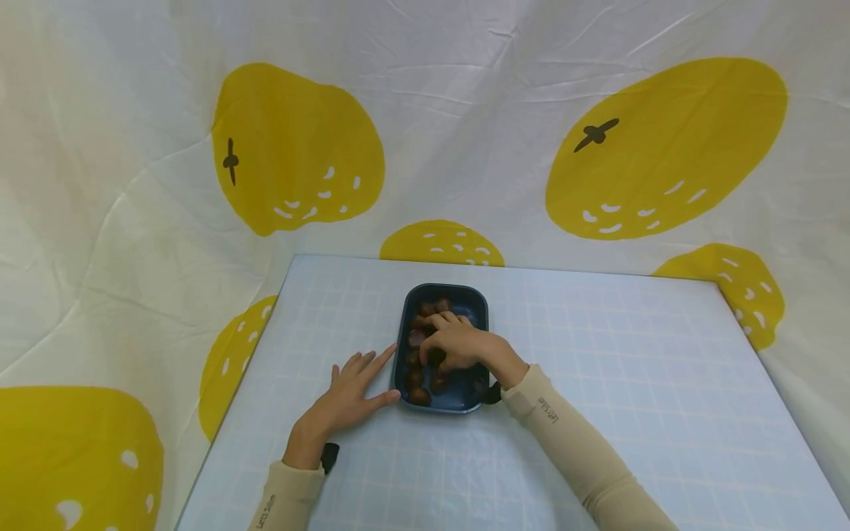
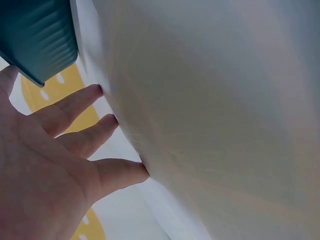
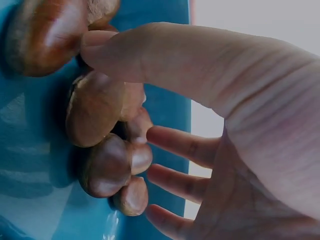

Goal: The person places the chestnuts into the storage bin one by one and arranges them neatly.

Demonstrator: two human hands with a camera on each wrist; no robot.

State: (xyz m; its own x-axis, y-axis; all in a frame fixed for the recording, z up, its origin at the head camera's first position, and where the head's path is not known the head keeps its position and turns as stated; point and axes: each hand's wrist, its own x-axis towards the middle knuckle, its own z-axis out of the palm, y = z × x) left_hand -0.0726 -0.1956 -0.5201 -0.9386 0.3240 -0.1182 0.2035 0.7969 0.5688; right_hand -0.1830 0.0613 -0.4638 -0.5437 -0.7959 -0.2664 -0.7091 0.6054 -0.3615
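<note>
A dark blue rectangular tray (image 1: 458, 400) holds several brown, glossy chestnuts (image 1: 419, 397), mostly lined along its left side. Reaching in over the right rim, my right hand (image 1: 458, 344) has its fingers among them. In the right wrist view the thumb lies against the chestnuts (image 3: 105, 165), and the other fingertips stand beside the row along the tray wall, spread apart. My left hand (image 1: 345, 394) is spread flat at the tray's left side, with index finger and thumb at its edge. Three of its fingertips rest on the table in the left wrist view.
A pale blue checked cloth covers the table (image 1: 631, 383). Behind and beside it hangs a white curtain (image 1: 465, 147) printed with large yellow fruit. Dark wrist straps (image 1: 329, 457) and beige sleeves (image 1: 571, 442) show on the arms.
</note>
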